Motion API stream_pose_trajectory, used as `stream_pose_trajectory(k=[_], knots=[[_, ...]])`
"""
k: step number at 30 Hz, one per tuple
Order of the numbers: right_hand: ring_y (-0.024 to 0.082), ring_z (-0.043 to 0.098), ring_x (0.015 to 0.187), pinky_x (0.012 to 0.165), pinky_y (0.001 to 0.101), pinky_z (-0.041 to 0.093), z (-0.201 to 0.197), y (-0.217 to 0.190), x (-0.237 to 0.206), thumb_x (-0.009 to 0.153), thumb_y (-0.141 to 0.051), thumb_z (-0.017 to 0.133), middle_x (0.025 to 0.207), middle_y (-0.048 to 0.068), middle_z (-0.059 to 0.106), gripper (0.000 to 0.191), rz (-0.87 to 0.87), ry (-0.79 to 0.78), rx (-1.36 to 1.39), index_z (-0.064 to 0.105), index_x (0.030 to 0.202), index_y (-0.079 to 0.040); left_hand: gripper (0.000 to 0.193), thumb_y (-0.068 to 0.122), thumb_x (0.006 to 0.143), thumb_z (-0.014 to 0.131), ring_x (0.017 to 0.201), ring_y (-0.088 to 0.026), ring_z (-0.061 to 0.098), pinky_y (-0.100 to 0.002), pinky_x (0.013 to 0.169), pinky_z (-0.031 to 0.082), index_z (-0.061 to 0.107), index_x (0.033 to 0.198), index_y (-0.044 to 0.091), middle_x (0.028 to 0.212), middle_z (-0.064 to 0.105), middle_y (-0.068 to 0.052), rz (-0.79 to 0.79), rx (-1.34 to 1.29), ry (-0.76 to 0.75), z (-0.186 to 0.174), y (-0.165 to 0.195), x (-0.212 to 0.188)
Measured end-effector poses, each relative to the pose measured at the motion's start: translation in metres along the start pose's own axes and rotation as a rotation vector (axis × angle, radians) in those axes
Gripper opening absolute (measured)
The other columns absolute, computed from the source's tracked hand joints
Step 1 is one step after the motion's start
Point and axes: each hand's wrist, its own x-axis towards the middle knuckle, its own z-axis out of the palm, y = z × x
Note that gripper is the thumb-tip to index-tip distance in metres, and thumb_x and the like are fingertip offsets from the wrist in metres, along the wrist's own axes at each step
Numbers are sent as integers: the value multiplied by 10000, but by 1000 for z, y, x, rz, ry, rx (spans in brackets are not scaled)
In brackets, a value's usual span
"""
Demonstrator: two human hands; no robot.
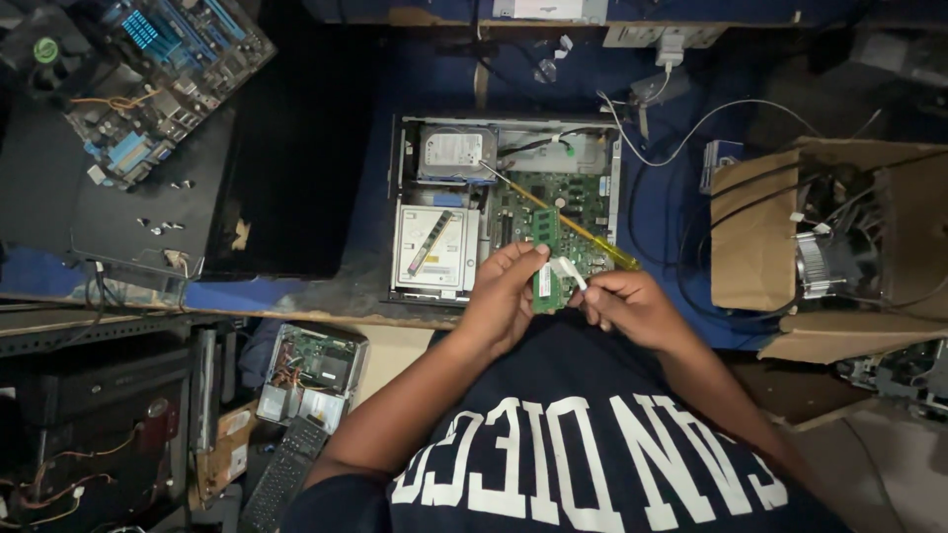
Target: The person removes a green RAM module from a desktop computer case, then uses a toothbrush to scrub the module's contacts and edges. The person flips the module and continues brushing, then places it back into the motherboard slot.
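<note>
Green memory stick (pixel 545 259) is held upright over the open computer case (pixel 504 202) at its 5 o'clock corner, left hand (pixel 504 296) gripping the edge to steady it, right hand (pixel 624 308) pinching a small white eraser (pixel 571 271) against its contacts

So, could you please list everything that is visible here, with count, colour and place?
memory module: one, green, held upright in left hand
small eraser-like piece: one, white, in right hand, at the module's edge
open computer case: one, grey, on the blue table
hard drive: one, silver, top left inside the case
second memory stick: one, green, lying on the drive cage in the case
screwdriver: one, yellow handle, lying across the case
loose motherboard: one, blue slots, far left
cardboard box: one, brown, right, holding a cooler
keyboard: one, black, floor left
left hand: one, holding module
right hand: one, pinching the white piece
</note>
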Motion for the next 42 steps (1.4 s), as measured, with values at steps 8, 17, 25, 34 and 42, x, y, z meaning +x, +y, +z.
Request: stream_pose_trajectory(k=[8,17,25,34,42], knots=[[77,574,557,504,225,449,5,4,-9,1026,-273,600,675,33,665,337,16,-5,8,760,963,17,154,198,1033,618,704,-136,680,-277,599,541,607,1035,44,861,704,-77,-15,20,21,-6,-9,-6],[77,590,558,502,221,467,2,7,-8,1015,-296,607,683,40,681,353,18,-42,8,765,980,17,132,190,1023,645,698,-135,672,-273,599,528,610,1036,63,855,698,-67,-52,-7,76,-10,-9,0],[78,591,571,506,217,459,2,21,-13,1020,-279,614,698,49,682,344,3,-56,59,764,990,28,148,195,1020,651,732,-138,685,-267,595,535,611,1085,68,894,707,-63,-55,-33,70,-17,-13,0],[102,593,593,554,255,472,-7,49,-11,1019,-338,582,709,50,688,413,-21,-93,-155,765,984,31,197,212,959,651,794,-180,711,-322,627,597,651,1056,41,930,708,-82,-1,-23,97,-52,-39,2],[136,579,706,670,275,455,-4,67,16,1085,-262,555,831,83,671,369,41,-75,-199,694,1088,80,306,237,972,679,797,-205,698,-301,637,597,605,1108,-27,974,686,-133,99,-85,166,-82,-49,4]])
